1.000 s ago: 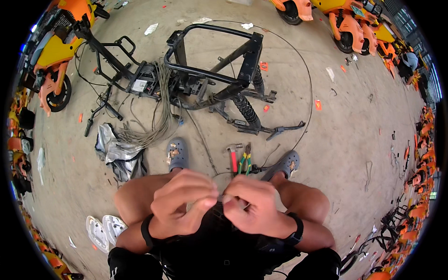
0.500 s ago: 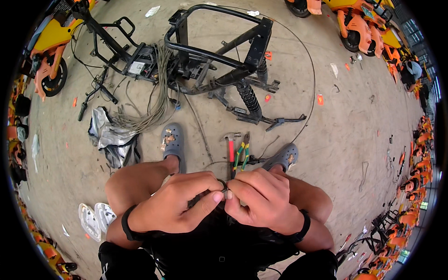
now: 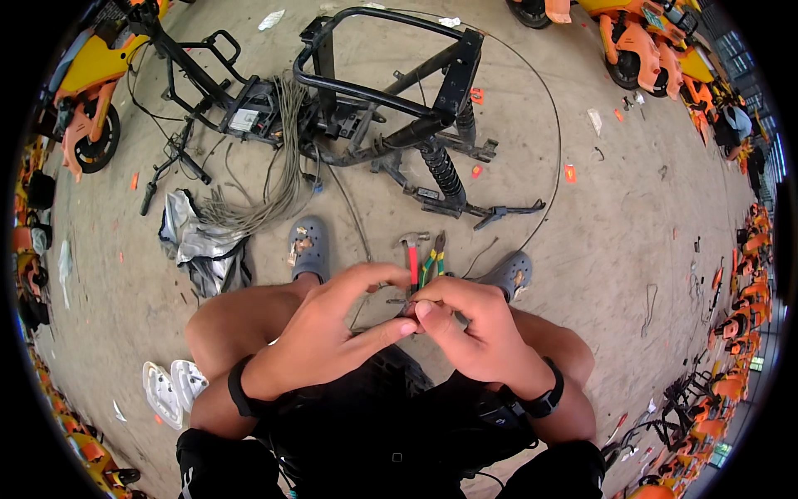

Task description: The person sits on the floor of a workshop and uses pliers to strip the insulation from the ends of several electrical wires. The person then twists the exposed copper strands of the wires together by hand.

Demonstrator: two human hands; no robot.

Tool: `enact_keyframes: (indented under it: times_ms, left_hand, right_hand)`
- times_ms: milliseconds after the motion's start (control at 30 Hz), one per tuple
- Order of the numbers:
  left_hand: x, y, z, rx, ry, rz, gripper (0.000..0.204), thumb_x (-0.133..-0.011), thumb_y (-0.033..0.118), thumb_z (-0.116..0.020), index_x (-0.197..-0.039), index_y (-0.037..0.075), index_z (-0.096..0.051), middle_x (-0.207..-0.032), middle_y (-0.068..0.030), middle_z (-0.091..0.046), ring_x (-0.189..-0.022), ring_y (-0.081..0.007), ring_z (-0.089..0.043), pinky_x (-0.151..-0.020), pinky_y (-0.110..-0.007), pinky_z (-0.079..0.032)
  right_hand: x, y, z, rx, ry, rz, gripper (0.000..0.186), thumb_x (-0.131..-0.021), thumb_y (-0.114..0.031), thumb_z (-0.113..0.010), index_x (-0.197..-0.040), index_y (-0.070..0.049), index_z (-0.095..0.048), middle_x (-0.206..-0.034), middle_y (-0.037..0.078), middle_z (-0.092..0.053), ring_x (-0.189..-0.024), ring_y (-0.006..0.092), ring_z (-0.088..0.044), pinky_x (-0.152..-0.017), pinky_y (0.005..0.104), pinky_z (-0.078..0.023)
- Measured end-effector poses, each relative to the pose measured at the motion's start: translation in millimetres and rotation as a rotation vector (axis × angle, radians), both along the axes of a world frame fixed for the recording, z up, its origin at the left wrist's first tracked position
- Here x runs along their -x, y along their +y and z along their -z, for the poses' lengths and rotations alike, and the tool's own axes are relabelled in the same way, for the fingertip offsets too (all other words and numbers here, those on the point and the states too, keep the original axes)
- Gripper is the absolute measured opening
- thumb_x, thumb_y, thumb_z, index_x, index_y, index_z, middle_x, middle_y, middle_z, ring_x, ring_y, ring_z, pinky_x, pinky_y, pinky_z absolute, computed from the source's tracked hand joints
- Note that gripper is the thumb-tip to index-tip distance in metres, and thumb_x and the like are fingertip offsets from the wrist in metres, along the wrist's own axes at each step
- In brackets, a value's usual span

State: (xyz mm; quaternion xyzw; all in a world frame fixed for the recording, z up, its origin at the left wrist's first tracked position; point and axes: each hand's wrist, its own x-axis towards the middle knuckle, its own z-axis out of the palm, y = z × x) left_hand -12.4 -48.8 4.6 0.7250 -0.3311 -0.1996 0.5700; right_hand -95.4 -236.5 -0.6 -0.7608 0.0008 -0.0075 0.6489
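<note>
My right hand point(image 3: 478, 328) pinches a thin dark wire-like piece point(image 3: 400, 302) between thumb and forefinger; most of it is hidden by the fingers. My left hand point(image 3: 316, 333) is open, thumb and forefinger spread apart. Its thumb tip reaches the right fingertips, and the forefinger arches above the piece. Just beyond both hands, a hammer point(image 3: 412, 259) with a red handle lies on the floor. Pliers point(image 3: 431, 261) with green and yellow grips lie right beside it. The lower ends of both tools are covered by my hands.
Ahead stands a stripped black scooter frame point(image 3: 455, 79) with a bundle of grey cables point(image 3: 287, 158). Left of my feet lies a crumpled silver sheet point(image 3: 187, 229). A long thin cable point(image 3: 555, 133) curves across the floor. Yellow and orange scooters point(image 3: 91, 125) line the sides.
My left forefinger has lifted away from the right fingertips, opening the left hand. The right hand still pinches the small piece, its thumb now on top.
</note>
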Motion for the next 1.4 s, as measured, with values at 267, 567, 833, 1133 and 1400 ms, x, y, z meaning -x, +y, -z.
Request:
enact_keyframes:
  times_ms: [267,567,833,1133,1400]
  left_hand:
    - [12.3,4.7,10.4,0.056,0.311,-0.037,0.014,-0.095,0.007,-0.068,-0.105,-0.003,-0.066,-0.080,-0.0079,-0.071,-0.068,-0.0110,-0.069,-0.062,-0.024,-0.055]
    - [12.9,8.1,8.6,0.033,0.358,-0.009,0.016,-0.100,0.010,-0.061,-0.103,-0.004,-0.069,-0.073,-0.0057,-0.069,-0.056,-0.0077,-0.061,-0.052,-0.022,-0.050]
    - [9.9,9.0,4.5,-0.009,0.334,0.050,0.018,-0.102,0.009,-0.058,-0.104,-0.007,-0.066,-0.079,-0.0090,-0.069,-0.064,-0.0116,-0.063,-0.058,-0.025,-0.052]
    - [7.6,7.3,16.0,-0.012,0.176,-0.042,0.018,-0.100,0.012,-0.063,-0.105,-0.005,-0.068,-0.081,-0.0049,-0.065,-0.067,-0.0083,-0.060,-0.057,-0.024,-0.048]
    - [3.1,11.2,14.3,0.032,0.196,-0.306,0.017,-0.098,0.013,-0.066,-0.103,-0.003,-0.070,-0.071,-0.0009,-0.060,-0.063,-0.0060,-0.048,-0.055,-0.024,-0.039]
  right_hand:
    - [1.1,0.1,3.6,0.116,-0.098,0.098,0.018,-0.097,-0.016,-0.066,-0.093,0.002,-0.069,-0.070,0.006,-0.061,-0.052,0.0064,-0.052,-0.048,0.0243,-0.039]
    - [3.0,-3.6,0.4,-0.297,0.215,0.055,0.030,-0.104,-0.025,-0.057,-0.097,0.001,-0.070,-0.070,0.001,-0.059,-0.063,0.0064,-0.054,-0.057,0.0230,-0.042]
    - [-0.5,-8.2,-3.1,-0.296,0.319,0.055,0.034,-0.104,-0.028,-0.056,-0.093,0.001,-0.069,-0.070,0.000,-0.058,-0.064,0.0062,-0.054,-0.057,0.0233,-0.042]
    - [-6.9,-17.0,4.0,-0.257,0.276,0.133,0.034,-0.105,-0.029,-0.055,-0.096,0.001,-0.070,-0.070,-0.001,-0.059,-0.060,0.0056,-0.052,-0.054,0.0219,-0.040]
    - [-1.5,-31.5,9.4,-0.297,0.182,0.477,0.031,-0.106,-0.023,-0.049,-0.125,-0.004,-0.065,-0.076,0.003,-0.063,-0.055,0.0057,-0.050,-0.050,0.0214,-0.039]
